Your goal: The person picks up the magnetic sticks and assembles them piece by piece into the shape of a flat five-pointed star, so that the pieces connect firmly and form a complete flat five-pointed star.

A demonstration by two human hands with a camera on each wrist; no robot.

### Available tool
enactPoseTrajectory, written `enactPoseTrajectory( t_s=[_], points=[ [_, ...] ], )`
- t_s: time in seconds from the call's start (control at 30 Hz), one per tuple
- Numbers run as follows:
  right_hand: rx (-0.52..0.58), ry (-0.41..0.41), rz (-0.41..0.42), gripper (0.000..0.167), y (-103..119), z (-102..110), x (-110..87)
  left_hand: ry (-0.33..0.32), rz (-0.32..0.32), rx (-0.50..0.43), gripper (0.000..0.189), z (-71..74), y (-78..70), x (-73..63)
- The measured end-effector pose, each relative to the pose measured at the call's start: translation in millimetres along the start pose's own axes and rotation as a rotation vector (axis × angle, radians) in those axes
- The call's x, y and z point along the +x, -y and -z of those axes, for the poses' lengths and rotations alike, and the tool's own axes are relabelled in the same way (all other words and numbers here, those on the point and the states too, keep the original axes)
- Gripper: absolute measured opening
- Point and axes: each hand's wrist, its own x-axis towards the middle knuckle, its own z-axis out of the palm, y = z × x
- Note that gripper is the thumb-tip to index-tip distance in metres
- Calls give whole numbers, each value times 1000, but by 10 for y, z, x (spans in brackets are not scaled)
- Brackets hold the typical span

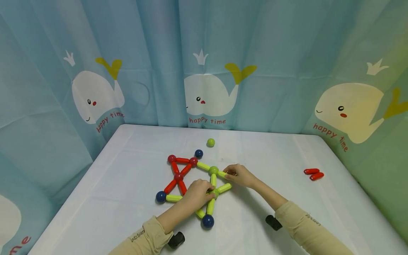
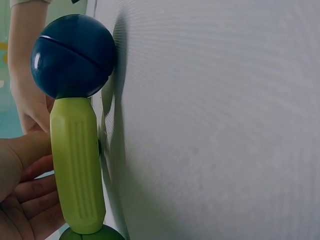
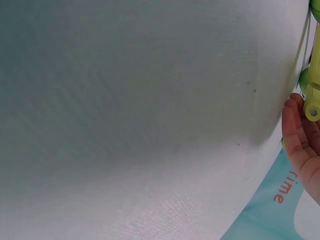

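A flat figure of magnetic rods and balls lies on the white table. My left hand point(image 1: 198, 194) reaches over it and grips a green ball point(image 1: 215, 193) between thumb and fingers. Several yellow-green rods meet at that ball; one rod point(image 1: 225, 187) points right with a free end. My right hand point(image 1: 241, 175) pinches another yellow-green rod point(image 1: 222, 174), whose inner end touches the upper green ball point(image 1: 214, 170). In the left wrist view a yellow-green rod point(image 2: 77, 165) joins a dark blue ball point(image 2: 72, 55). Part of the figure is hidden under my left hand.
Red rods point(image 1: 174, 167) and red balls point(image 1: 178, 177) form the figure's left part, with a blue ball point(image 1: 160, 197) at its corner. Behind lie a loose green ball point(image 1: 210, 142) and a blue ball point(image 1: 199, 153). Two red rods point(image 1: 316, 176) lie far right. A curtain point(image 1: 159, 71) surrounds the table.
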Motion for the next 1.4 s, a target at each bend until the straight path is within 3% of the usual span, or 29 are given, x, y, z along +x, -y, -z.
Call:
enactPoseTrajectory(
  t_s=[0.23, 0.5, 0.6, 0.93, 1.2, 1.4],
  points=[
    [26, 16, -33, 16, 27, -6, 0, 4, -26, -2, 22, -2, 14, 17],
    [24, 46, 3, 19, -3, 31, 64, 26, -28, -3, 18, 30, 2, 13],
    [15, 28, -3, 19, -45, 61, 151, 29, -28, 4, 18, 40, -2, 17],
    [-80, -148, 7, 23, -99, 160, 560, 38, -36, 5, 21, 50, 2, 30],
    [-121, -152, 42, 33, -132, 189, 795, 30, -41, 0, 21, 33, 18, 48],
    [-202, -84, 30, 46, -190, 171, 945, 26, -29, -9, 21, 26, 32, 29]
  ],
)
